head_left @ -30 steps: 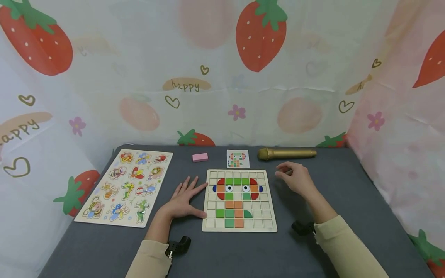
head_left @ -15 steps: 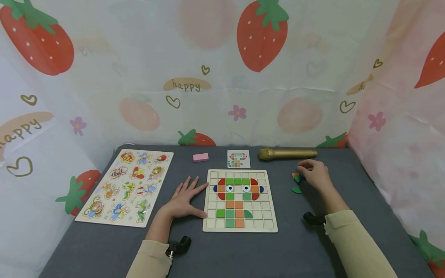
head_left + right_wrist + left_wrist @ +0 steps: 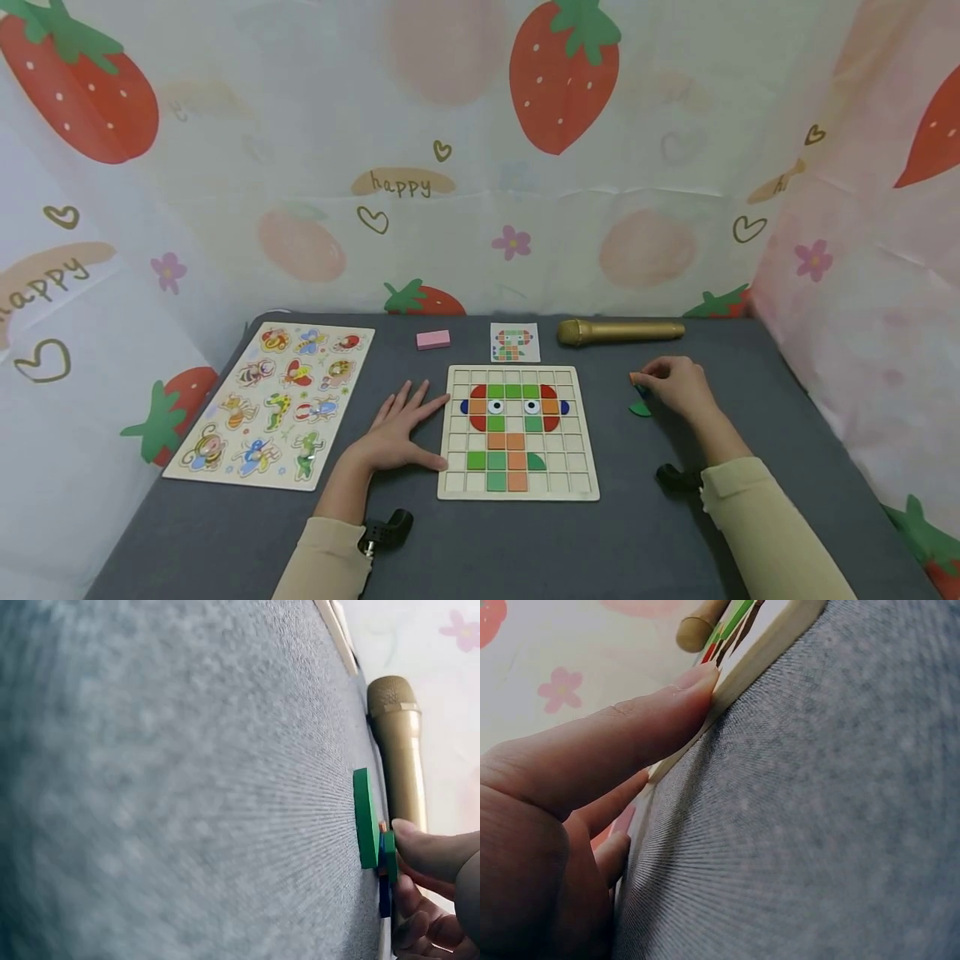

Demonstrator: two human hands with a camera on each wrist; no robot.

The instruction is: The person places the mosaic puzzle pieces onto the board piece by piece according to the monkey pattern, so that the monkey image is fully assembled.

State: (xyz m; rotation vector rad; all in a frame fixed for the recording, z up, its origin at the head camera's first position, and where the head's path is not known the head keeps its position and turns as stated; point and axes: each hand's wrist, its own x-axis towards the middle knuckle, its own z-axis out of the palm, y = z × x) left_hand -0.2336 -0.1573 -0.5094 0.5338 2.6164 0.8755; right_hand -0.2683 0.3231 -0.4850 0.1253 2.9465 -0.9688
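My left hand [image 3: 392, 435] lies with fingers spread beside a wooden grid board [image 3: 558, 463], its thumb and index finger touching the left edge. Coloured tiles on the board form a figure with two eye pieces. To the right of the board, my right hand [image 3: 678, 385] pinches a small green tile [image 3: 391, 855] between thumb and fingers, low over the cloth. Another green tile [image 3: 640, 409] with a curved edge lies just in front of it. A bit of orange tile [image 3: 634, 378] and a blue tile [image 3: 385, 896] show by the fingertips; the hand partly hides them.
Behind the board lie a pattern card [image 3: 514, 342], a pink block [image 3: 432, 340] and a gold microphone [image 3: 622, 332]. An insect picture board [image 3: 247, 383] is on the left. Dark grey cloth [image 3: 517, 550] covers the table, with a printed curtain [image 3: 480, 242] behind.
My right hand first moved right, away from the board, uncovering the loose tiles, then came down onto them and took hold of a green one. The left hand has stayed put.
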